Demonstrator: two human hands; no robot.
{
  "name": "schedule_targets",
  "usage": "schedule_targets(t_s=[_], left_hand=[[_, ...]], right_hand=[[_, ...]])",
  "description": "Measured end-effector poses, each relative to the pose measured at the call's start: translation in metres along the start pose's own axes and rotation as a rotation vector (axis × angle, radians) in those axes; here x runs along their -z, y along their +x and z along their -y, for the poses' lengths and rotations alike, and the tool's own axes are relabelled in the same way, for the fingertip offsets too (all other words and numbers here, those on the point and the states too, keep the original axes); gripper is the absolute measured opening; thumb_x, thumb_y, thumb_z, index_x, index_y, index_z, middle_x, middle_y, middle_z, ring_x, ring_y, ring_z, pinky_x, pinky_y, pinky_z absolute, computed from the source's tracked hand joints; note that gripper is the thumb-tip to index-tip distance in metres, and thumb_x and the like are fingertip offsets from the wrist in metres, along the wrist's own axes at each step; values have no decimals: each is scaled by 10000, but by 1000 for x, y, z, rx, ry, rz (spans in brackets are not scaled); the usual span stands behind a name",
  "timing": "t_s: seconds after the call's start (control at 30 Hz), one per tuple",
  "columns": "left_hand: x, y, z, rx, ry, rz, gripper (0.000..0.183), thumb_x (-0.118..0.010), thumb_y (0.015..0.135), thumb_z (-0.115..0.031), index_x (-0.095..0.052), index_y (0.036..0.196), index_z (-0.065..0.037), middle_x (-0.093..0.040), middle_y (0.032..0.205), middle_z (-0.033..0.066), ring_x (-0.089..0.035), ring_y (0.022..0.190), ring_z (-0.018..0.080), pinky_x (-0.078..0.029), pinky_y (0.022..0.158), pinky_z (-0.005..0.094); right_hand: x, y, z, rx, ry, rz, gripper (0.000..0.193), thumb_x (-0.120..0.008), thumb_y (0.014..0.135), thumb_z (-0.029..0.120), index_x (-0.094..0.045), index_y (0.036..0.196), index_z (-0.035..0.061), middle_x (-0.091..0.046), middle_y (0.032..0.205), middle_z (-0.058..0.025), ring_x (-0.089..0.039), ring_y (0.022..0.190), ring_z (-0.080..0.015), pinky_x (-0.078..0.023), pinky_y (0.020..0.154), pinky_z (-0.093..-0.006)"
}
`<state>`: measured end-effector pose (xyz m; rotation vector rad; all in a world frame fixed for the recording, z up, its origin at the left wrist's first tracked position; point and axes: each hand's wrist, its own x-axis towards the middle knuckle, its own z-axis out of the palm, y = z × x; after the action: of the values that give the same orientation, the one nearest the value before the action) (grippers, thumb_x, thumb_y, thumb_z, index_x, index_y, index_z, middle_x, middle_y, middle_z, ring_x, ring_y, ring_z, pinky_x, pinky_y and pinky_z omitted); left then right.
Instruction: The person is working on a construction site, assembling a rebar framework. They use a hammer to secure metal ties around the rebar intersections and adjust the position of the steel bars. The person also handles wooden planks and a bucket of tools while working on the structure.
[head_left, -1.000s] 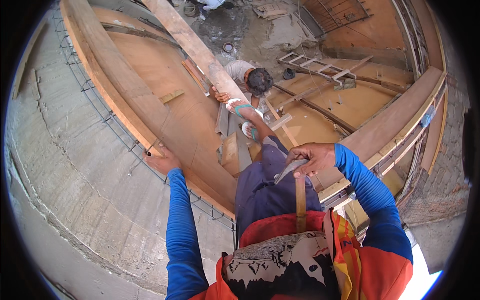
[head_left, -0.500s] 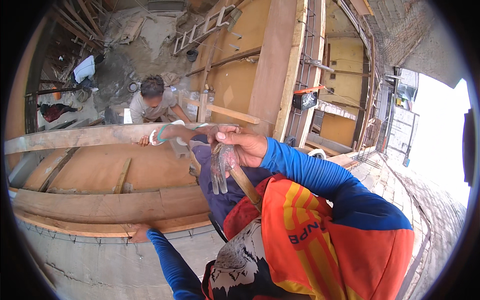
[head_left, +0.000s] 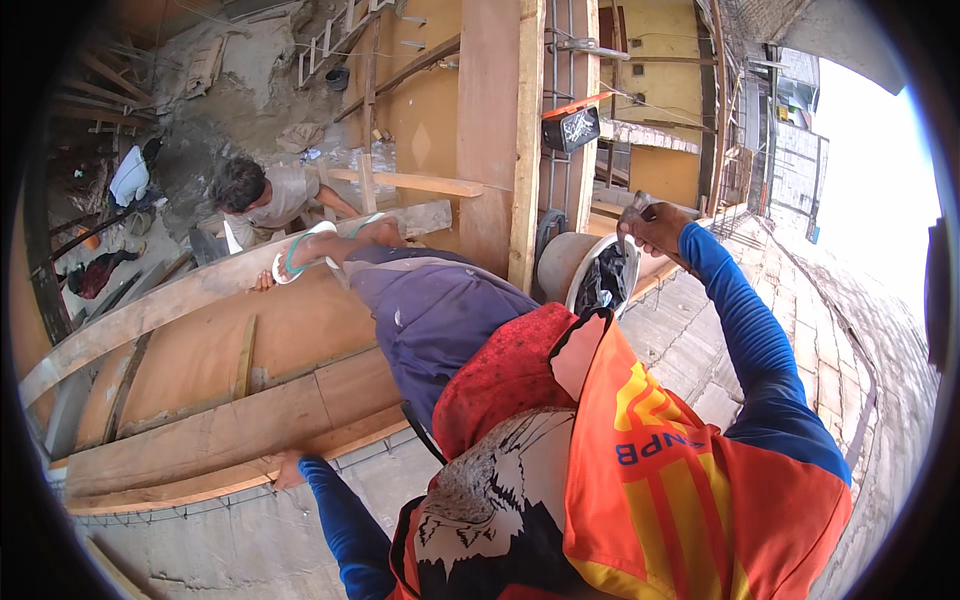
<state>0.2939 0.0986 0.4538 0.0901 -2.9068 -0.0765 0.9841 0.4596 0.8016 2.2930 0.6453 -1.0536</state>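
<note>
My right hand (head_left: 660, 232) is closed on a claw hammer (head_left: 630, 218), gripping it close to its metal head; most of the handle is hidden. Below the hammer, a white-rimmed bucket (head_left: 571, 262) lies tipped with a black plastic bag (head_left: 602, 282) in its mouth. At the lower left my left hand (head_left: 288, 471) grips the edge of a long wooden plank (head_left: 200, 492), with some fingers hidden. My sandalled feet (head_left: 308, 248) rest on a narrow upright board (head_left: 180, 300) across the gap.
Down below, another person (head_left: 270, 200) stands by the board with one hand on it. A black box (head_left: 571, 130) with an orange strip hangs at the rebar between timbers. An aluminium ladder (head_left: 335, 42) leans farther off. Concrete blockwork (head_left: 790, 300) runs along the right.
My right hand has carried the hammer right, from above my lap to over the bucket. My view has swung right, and the left hand stays at the plank edge.
</note>
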Motion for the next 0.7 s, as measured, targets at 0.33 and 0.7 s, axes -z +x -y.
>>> schedule_targets(t_s=[0.33, 0.7], left_hand=[[11, -1, -3, 21, 23, 146, 770, -675, 901, -367, -335, 1383, 129, -509, 1262, 346, -521, 1179, 487, -439, 1014, 534], [53, -8, -33, 159, -15, 86, 701, -692, 877, -314, -382, 1404, 27, -531, 1289, 254, -465, 1229, 432, -331, 1071, 512]], right_hand=[[-130, 47, -109, 66, -46, 79, 385, -623, 959, 403, -662, 950, 20, -654, 763, -95, -632, 650, -206, -536, 598, -344], [-65, 69, -7, 221, -791, -235, 259, -600, 967, 275, -636, 966, 18, -665, 865, -165, -645, 782, -328, -518, 712, -439]])
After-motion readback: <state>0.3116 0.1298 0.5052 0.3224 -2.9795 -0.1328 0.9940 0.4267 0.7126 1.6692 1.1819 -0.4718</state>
